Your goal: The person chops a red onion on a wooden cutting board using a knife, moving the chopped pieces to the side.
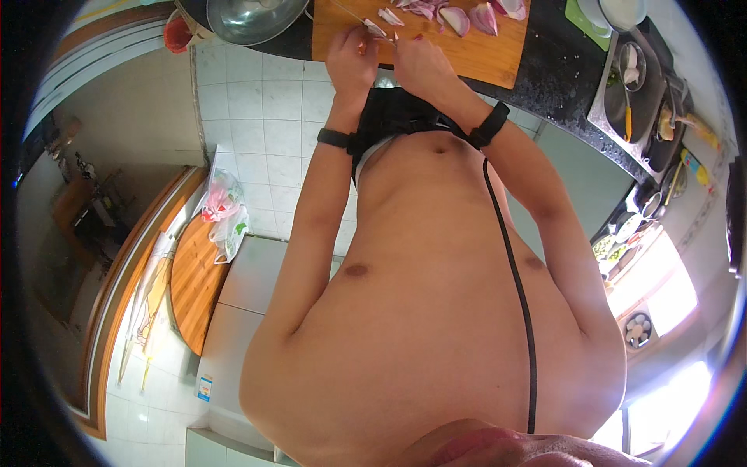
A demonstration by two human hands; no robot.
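Observation:
At the top of the head view, my left hand (352,63) has its fingers bent around a piece of red onion (374,28). My right hand (425,65) is close beside it, its curled fingertips at the other end of that piece. Both hands are over the near edge of a wooden cutting board (490,61). More cut red onion pieces (455,21) lie on the board beyond my right hand. A thin pale line runs from near my left fingers to the top edge; what it is cannot be told.
A metal bowl (254,20) stands left of the board on the dark countertop (554,70). To the right are a green board (583,26), a strainer with a yellow handle (628,119) and a stove (613,111). A black cable hangs down my chest from my right wristband.

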